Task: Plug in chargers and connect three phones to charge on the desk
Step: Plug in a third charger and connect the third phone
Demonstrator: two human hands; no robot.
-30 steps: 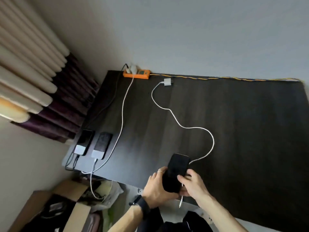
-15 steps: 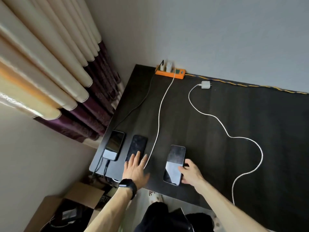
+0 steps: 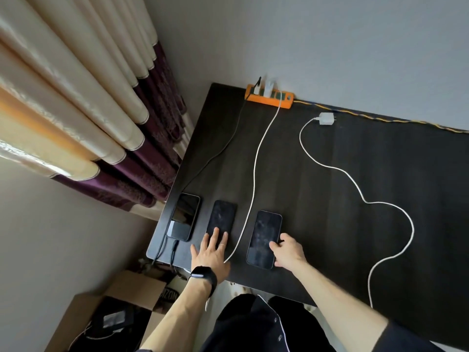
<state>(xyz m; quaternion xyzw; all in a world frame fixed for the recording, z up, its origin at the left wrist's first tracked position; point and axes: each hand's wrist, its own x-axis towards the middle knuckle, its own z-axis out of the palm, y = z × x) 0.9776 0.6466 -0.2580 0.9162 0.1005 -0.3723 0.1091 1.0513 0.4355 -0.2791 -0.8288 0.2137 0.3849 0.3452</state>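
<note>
Left hand (image 3: 210, 252), grip spread flat, rested on the middle dusty black phone (image 3: 221, 215); right hand (image 3: 288, 253), grip pinching, held the rightmost black glass phone (image 3: 265, 235) by its edge, both up front on the dark wooden counter (image 3: 330, 224). Farther back, a white charger brick (image 3: 326, 119) lay unplugged near the orange power strip (image 3: 264, 100).

Three phones in a row at near left edge of table (image 3: 330, 174): left phone (image 3: 184, 215), middle phone (image 3: 222, 215), right phone (image 3: 265, 237). Power strip (image 3: 269, 97) at far edge; loose charger (image 3: 326, 118) just right of it.
</note>
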